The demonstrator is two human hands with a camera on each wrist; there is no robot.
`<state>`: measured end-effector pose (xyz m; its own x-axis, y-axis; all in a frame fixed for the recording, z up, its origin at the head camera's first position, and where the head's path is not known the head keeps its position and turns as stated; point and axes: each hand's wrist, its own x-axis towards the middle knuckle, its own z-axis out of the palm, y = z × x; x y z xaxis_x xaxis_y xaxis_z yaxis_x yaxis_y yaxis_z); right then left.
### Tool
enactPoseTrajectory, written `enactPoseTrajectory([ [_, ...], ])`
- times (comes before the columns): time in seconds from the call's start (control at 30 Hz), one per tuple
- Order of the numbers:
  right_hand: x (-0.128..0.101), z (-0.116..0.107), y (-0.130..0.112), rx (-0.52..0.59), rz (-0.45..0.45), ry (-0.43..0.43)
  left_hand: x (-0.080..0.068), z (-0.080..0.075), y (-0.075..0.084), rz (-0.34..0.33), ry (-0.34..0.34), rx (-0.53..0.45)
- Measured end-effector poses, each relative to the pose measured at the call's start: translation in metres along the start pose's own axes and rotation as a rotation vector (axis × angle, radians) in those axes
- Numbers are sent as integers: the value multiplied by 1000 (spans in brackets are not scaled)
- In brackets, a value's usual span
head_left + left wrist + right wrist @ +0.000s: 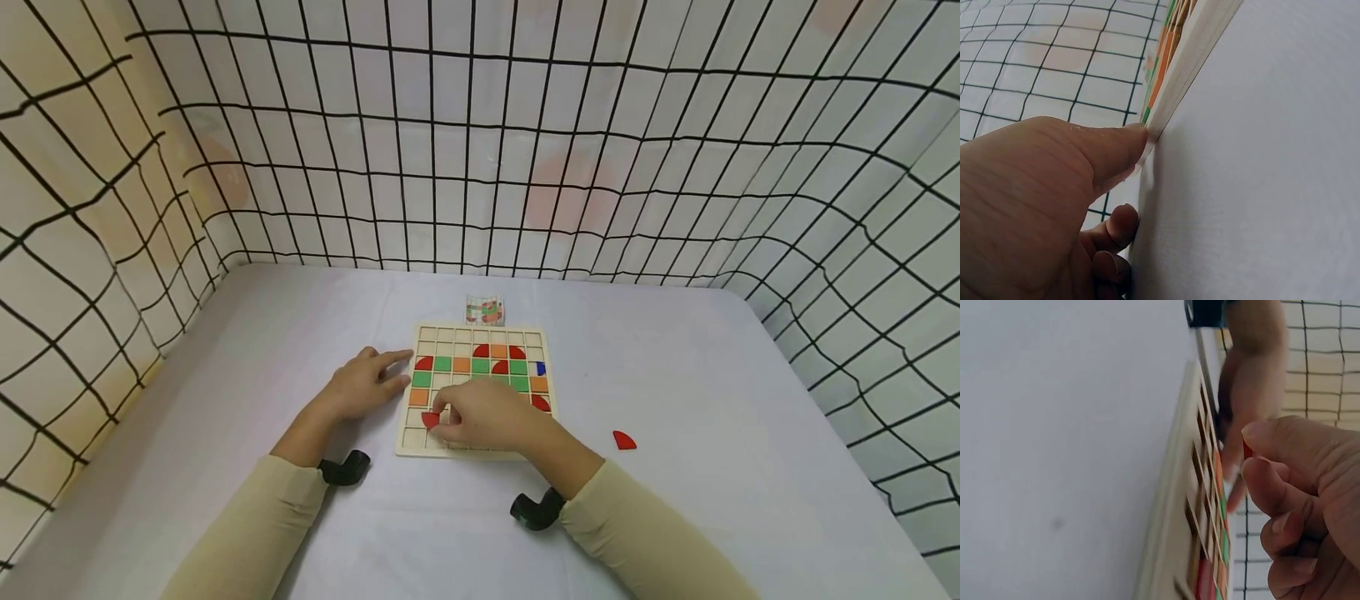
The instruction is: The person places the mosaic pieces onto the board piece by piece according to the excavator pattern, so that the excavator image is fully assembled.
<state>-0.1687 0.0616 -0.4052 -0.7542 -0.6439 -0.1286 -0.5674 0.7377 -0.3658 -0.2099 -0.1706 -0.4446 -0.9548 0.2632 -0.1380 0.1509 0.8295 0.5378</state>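
Observation:
A wooden grid board (411, 439) lies on the white cloth, with red, green and orange tiles and a blue piece (541, 368) in its cells. My right hand (491, 414) pinches a red quarter-circle tile (430, 420) between thumb and index finger over the board's lower left part. In the right wrist view, that tile (1247, 449) shows edge-on, held apart from the board. My left hand (362, 385) rests at the board's left edge with fingers extended. The left wrist view has its thumb (1119, 145) against the board's side (1194, 53). The right hand hides some middle cells.
Another red quarter-circle tile (624, 440) lies on the cloth to the right of the board. A small patterned card (484, 310) is just beyond the board's far edge. Black wire mesh (468, 125) surrounds the back and sides of the table (675, 358).

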Motion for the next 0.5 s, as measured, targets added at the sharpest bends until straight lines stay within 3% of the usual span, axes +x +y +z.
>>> enactPoseTrajectory([
  [0.2, 18, 12, -6, -54, -9, 13, 1, -1, 0, 14, -4, 4],
  [0.5, 24, 16, -8, -61, 42, 11, 2, 0, -2, 21, 1, 9],
])
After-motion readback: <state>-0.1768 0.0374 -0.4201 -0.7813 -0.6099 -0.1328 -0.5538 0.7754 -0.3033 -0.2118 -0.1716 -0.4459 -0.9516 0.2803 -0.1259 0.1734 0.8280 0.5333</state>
